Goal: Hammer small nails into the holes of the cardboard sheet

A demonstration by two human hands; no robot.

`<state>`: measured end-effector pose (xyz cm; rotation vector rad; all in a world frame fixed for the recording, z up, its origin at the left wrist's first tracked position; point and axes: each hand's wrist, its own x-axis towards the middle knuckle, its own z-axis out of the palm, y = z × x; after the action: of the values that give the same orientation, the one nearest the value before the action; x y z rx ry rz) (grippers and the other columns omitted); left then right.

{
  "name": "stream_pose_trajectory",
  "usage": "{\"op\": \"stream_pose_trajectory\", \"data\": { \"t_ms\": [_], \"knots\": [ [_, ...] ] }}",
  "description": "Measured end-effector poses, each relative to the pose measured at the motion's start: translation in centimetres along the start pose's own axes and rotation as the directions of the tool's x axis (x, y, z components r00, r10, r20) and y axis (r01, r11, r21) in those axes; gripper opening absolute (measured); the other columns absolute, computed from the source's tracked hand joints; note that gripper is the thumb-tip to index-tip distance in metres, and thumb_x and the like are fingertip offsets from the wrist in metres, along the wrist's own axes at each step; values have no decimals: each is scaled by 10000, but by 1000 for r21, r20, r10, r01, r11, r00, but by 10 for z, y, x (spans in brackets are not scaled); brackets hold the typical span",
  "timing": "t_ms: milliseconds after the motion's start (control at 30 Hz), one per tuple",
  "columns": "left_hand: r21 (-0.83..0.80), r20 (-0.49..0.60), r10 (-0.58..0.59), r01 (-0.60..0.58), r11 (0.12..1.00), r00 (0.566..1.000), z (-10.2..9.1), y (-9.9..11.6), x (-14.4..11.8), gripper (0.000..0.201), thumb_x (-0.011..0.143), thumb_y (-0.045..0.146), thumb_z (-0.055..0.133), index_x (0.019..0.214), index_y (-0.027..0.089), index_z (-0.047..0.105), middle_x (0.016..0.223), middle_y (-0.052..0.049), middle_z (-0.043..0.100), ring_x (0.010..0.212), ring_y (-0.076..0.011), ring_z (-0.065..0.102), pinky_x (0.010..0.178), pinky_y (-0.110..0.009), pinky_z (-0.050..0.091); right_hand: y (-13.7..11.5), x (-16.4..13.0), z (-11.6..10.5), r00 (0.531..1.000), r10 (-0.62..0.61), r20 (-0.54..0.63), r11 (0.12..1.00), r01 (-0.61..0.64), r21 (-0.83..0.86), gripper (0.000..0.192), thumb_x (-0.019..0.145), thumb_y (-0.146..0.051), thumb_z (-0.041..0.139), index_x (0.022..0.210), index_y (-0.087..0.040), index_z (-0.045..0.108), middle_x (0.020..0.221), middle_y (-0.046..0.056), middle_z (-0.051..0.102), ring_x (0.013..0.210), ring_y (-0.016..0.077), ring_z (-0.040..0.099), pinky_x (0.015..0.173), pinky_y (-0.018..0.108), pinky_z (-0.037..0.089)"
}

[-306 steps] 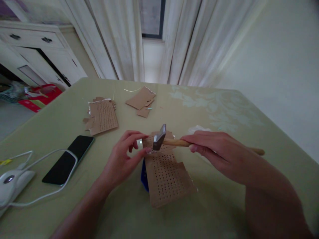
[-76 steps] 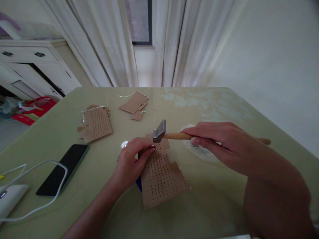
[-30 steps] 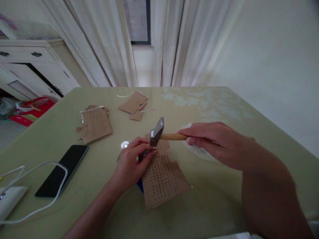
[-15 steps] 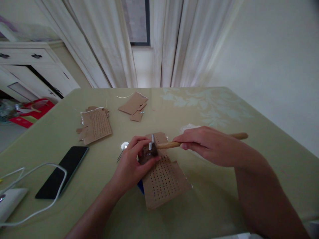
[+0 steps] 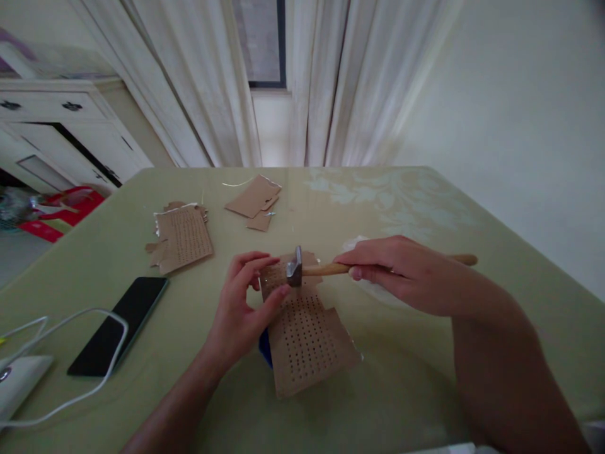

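My right hand is closed around the wooden handle of a hammer. The hammer's metal head is over the upper part of a brown cardboard piece with rows of small punched holes. My left hand holds the cardboard at its upper left, with the thumb on top and the fingers curved near the hammer head. Whether a small item is between those fingers cannot be made out. Under the cardboard's left side a blue object shows, mostly hidden.
Another punched cardboard piece lies at the left, with cardboard scraps farther back. A black phone and a white cable are on the near left. Crumpled clear plastic lies beneath my right hand.
The hammer head has risen slightly and shifted right, away from my left fingers. My left hand has drawn back a little to the left, its fingers parting somewhat.
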<state>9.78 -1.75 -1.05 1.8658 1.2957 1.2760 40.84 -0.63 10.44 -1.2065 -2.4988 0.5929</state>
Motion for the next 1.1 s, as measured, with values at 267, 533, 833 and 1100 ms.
{"op": "stream_pose_trajectory", "data": {
  "t_ms": [267, 533, 833, 1100],
  "knots": [
    [-221, 128, -370, 390, 894, 920, -8, -18, 8, 452, 939, 619, 773, 1044, 182, 725, 887, -34, 720, 764, -174, 642, 653, -274, 496, 4, -5, -6, 998, 27, -49, 1000, -27, 0, 388, 1124, -347, 546, 1372, -214, 813, 1239, 76, 869, 1083, 271, 807, 959, 405, 571],
    [-286, 193, -407, 448, 847, 893, -8, -11, 11, 436, 864, 591, 834, 980, 172, 794, 841, -42, 773, 704, -161, 627, 626, -262, 460, 6, -6, -5, 998, 44, -42, 999, -44, -1, 387, 1130, -369, 547, 1381, -227, 805, 1238, 64, 868, 1082, 267, 798, 956, 406, 561],
    [462, -5, -431, 385, 799, 902, -60, -34, 28, 404, 904, 594, 619, 962, 233, 792, 825, -56, 783, 734, -256, 685, 688, -357, 447, 5, -7, -7, 995, 33, -96, 999, -37, -39, 392, 1125, -389, 546, 1369, -251, 821, 1278, 59, 867, 1113, 290, 810, 969, 436, 583],
    [683, 252, -524, 234, 691, 813, -68, -57, 21, 167, 875, 402, 670, 843, 245, 718, 862, -72, 793, 854, -294, 732, 746, -360, 447, 4, -9, -7, 995, 34, -89, 999, -37, -32, 397, 1131, -403, 550, 1375, -241, 818, 1287, 61, 864, 1116, 291, 809, 968, 438, 588]
  ]
}}
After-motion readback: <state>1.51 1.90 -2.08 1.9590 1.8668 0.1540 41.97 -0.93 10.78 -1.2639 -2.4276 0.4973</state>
